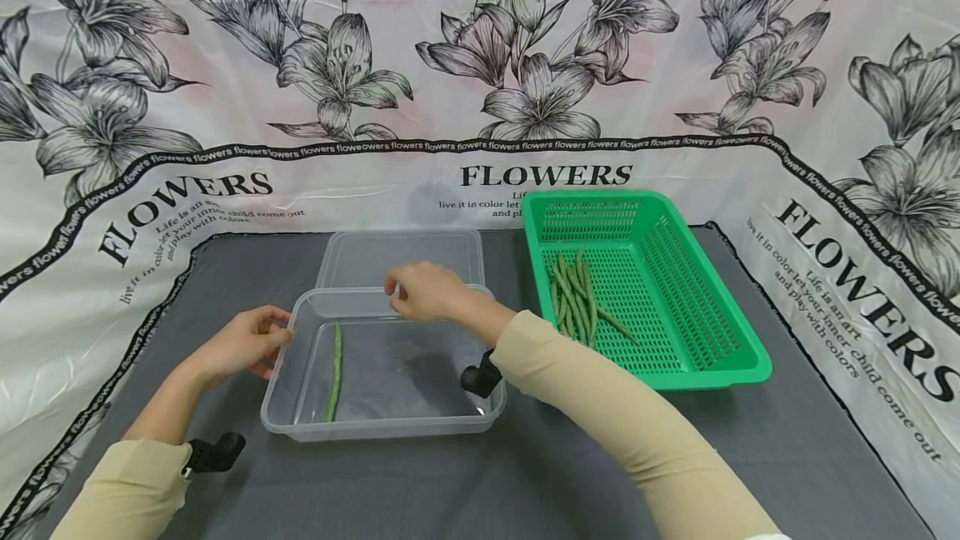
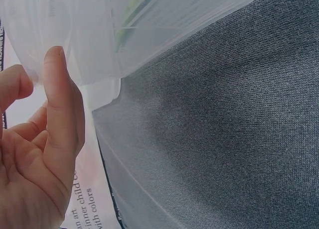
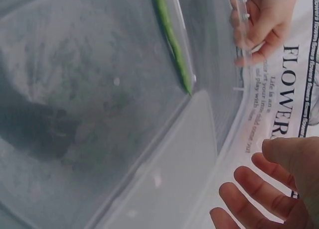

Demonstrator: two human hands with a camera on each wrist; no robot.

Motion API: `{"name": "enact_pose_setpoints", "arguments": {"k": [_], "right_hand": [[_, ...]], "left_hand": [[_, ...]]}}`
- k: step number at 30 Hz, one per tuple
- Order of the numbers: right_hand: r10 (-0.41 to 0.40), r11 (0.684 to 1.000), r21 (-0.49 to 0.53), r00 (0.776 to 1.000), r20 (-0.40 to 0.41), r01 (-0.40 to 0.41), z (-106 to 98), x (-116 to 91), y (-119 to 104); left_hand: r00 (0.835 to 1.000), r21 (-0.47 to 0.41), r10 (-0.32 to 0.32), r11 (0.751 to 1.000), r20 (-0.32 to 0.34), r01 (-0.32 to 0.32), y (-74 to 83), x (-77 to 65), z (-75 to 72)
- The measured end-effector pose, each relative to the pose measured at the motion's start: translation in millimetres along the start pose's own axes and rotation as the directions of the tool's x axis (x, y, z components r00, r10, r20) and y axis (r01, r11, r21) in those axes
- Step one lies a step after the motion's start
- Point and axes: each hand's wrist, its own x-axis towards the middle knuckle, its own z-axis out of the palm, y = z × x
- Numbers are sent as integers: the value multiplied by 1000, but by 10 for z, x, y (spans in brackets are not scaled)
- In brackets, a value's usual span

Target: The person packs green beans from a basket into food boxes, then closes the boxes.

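A single green bean (image 1: 335,369) lay inside the clear plastic box (image 1: 382,425), close to its left wall and running from front to back. The person's left hand (image 1: 243,342) was at the box's left rim, its fingers loosely extended and touching the plastic from the side; a firm grasp could not be made out. The right hand (image 1: 427,292) hung over the far part of the box, released, with its fingers slightly bent, spaced apart and holding nothing. Directly behind the box, a flat translucent lid (image 1: 401,257) rested on the grey-covered bench (image 1: 420,490). To the right stood a green perforated basket (image 1: 652,282), where a bunch of beans (image 1: 576,307) was gathered along the left side, one of them slanting out toward the middle. Beyond the bench rose a white cloth (image 1: 405,190) printed with black flowers and lettering.
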Motion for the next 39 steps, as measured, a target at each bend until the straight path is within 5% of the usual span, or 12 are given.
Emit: {"name": "enact_pose_setpoints", "arguments": {"k": [8, 19, 28, 39], "right_hand": [[-42, 999, -25, 998, -50, 40, -199, -81, 173], [22, 999, -25, 994, -110, -25, -545, -190, 554], [137, 991, 28, 971, -199, -134, -767, -389, 1015], [285, 956, 141, 924, -254, -257, -806, -660, 1563]], "left_hand": [[1000, -3, 3, 1000, 2, -3, -7, 1, 2], [1000, -1, 4, 1000, 6, -4, 0, -6, 2], [1000, 0, 0, 1000, 8, 0, 6, -6, 2], [1000, -2, -1, 1000, 2, 1, -1, 0, 10]]}}
